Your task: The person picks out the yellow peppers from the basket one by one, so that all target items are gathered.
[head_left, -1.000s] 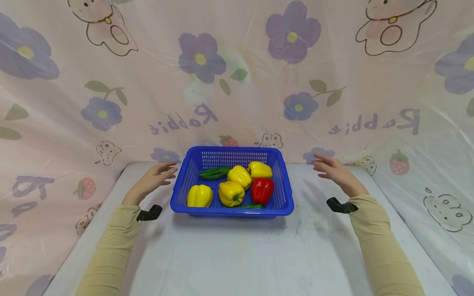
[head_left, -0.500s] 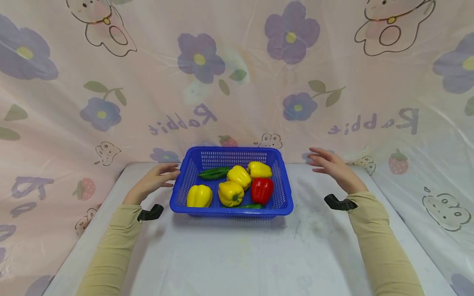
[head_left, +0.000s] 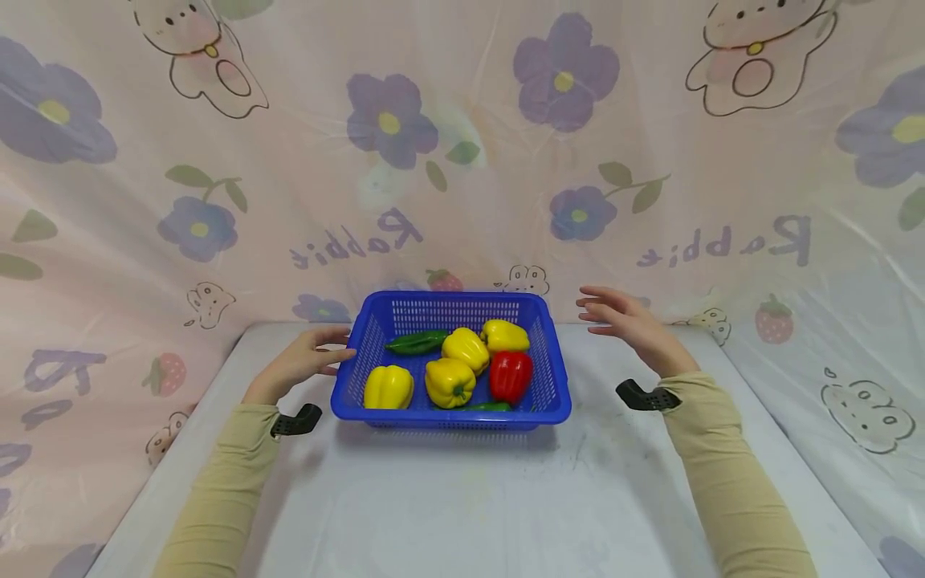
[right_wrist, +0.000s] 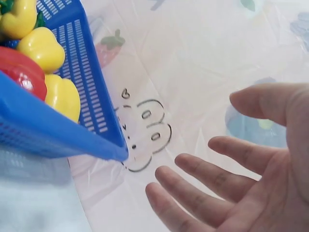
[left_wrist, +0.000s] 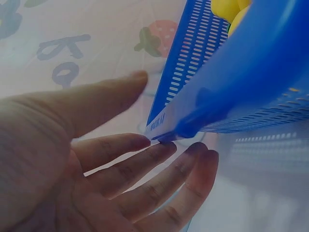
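A blue plastic basket [head_left: 451, 415] with slotted walls stands on the white table. Inside lie several yellow bell peppers [head_left: 389, 388], one red bell pepper [head_left: 511, 376], a dark green cucumber-like vegetable [head_left: 417, 343] at the back left and another green one [head_left: 486, 407] mostly hidden behind the front rim. My left hand [head_left: 303, 360] is at the basket's left side, its fingertips right at the rim and the thumb apart from the fingers in the left wrist view. To the right of the basket, my right hand [head_left: 636, 325] hovers with spread fingers, holding nothing.
The white table [head_left: 448, 506] runs in front of the basket and to both sides. Behind it hangs a pale pink curtain [head_left: 477, 185] printed with flowers, rabbits and strawberries. Each wrist bears a black mount [head_left: 648, 396].
My right hand has moved left, closer to the basket. My left hand has shifted slightly right, up to the basket's left rim. The basket and vegetables stay in place.
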The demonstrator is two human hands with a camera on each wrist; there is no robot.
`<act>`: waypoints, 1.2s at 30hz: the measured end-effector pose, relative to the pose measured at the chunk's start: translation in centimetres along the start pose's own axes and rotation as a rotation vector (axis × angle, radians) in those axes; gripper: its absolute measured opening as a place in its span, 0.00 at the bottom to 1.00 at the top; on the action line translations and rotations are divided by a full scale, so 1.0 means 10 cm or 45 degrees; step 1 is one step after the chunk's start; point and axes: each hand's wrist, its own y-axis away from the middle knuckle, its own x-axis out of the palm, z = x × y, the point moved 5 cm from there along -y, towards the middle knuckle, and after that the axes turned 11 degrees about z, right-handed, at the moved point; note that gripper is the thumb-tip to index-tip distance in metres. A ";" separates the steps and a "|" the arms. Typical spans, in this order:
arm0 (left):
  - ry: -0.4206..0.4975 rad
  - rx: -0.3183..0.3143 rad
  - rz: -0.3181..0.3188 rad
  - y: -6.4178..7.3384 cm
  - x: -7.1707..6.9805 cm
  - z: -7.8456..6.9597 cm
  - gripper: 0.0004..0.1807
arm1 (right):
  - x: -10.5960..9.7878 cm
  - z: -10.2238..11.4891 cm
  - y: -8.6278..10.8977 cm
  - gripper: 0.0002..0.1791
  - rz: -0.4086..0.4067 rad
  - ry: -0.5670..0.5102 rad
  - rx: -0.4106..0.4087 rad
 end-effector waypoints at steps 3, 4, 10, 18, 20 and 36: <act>-0.016 0.015 0.013 0.01 0.02 0.00 0.35 | 0.06 0.04 -0.04 0.31 0.015 0.001 -0.025; -0.019 0.013 0.010 0.00 0.02 0.00 0.35 | 0.08 0.05 -0.06 0.31 0.018 0.000 -0.033; -0.032 0.003 -0.004 -0.01 0.02 0.00 0.34 | 0.18 0.11 -0.14 0.32 0.025 0.010 -0.024; -0.022 0.000 -0.002 -0.01 0.03 0.00 0.33 | 0.34 0.21 -0.32 0.30 0.071 -0.003 -0.038; -0.032 0.000 0.000 -0.01 0.03 0.00 0.34 | 0.41 0.24 -0.38 0.29 0.091 -0.014 -0.043; -0.051 -0.007 -0.029 -0.01 0.02 -0.01 0.34 | 0.96 0.30 -0.73 0.26 0.209 -0.057 -0.046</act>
